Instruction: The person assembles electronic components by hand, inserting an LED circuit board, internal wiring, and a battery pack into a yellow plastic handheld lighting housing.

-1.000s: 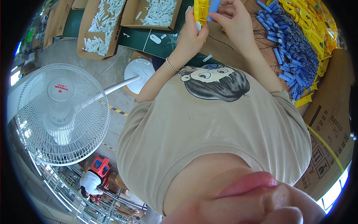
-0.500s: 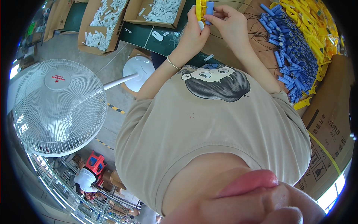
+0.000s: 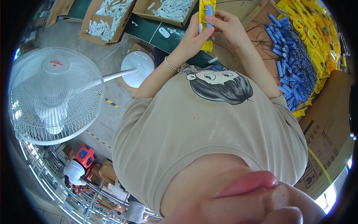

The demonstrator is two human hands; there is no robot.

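My left hand (image 3: 192, 37), a beaded bracelet on its wrist, is closed around a long yellow plastic housing (image 3: 207, 46). A blue cylindrical cell (image 3: 209, 11) lies in the housing's open side. From the right, my right hand (image 3: 228, 27) reaches over with its thumb against the lower end of the cell and its fingers curled at the housing's edge. A small white part sits near my left fingers, partly hidden. Right of my hands lies a pile of blue cells (image 3: 292, 65) with thin black wires. Behind it are many yellow plastic housings (image 3: 317, 30) in clear wrapping.
Two cardboard boxes (image 3: 125, 25) of small white parts stand on the green table (image 3: 143, 33). A white oval piece (image 3: 164, 32) lies nearby. At left stands a white fan (image 3: 56, 95) on a round base (image 3: 138, 69). A large carton (image 3: 326, 130) is at right; a person (image 3: 74, 172) works behind.
The yellow housing has come lower and shows more of its length, with the blue cell now lying along it. My right thumb has shifted down the cell. The whole view has moved slightly.
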